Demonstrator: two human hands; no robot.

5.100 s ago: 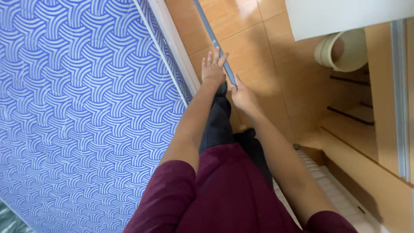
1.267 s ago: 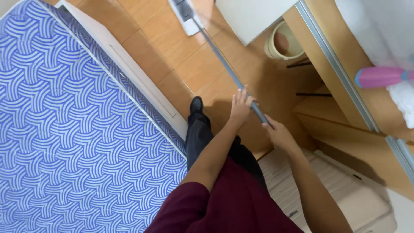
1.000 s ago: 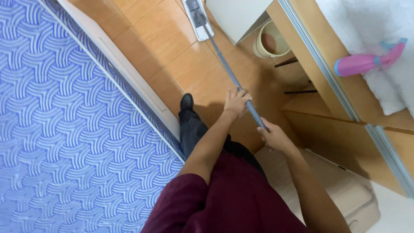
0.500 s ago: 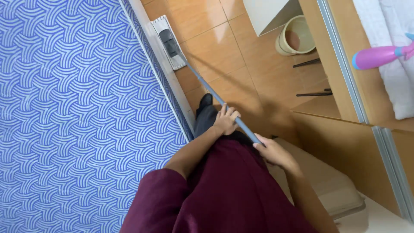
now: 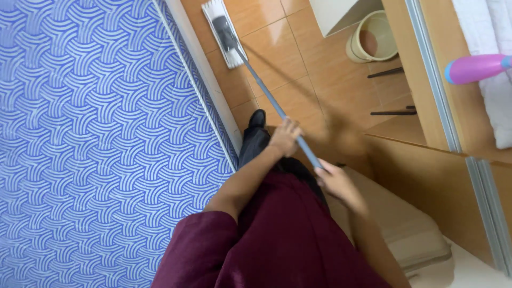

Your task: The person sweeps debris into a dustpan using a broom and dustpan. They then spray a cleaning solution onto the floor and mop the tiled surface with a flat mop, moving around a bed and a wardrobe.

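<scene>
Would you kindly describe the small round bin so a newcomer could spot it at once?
Start at the blue swirl-patterned mattress and cross the orange tiled floor to the far side. There, beside the wooden cabinet, stands the bin: the only round, cream-coloured open container, unlike the flat rectangular mop head.

Blue swirl-patterned mattress (image 5: 101, 144), orange-brown floor tiles (image 5: 288, 64).

Top: maroon short-sleeved shirt (image 5: 277, 240), plain cloth, filling the lower middle of the frame.
Sleeves: end above the elbow; forearms bare.
Trousers: dark, near black (image 5: 255, 146), at centre frame.
Shoe: black, rounded toe (image 5: 257, 118), just above centre.
Hands: left hand (image 5: 284, 137) and right hand (image 5: 335, 181) bare, ungloved.
</scene>
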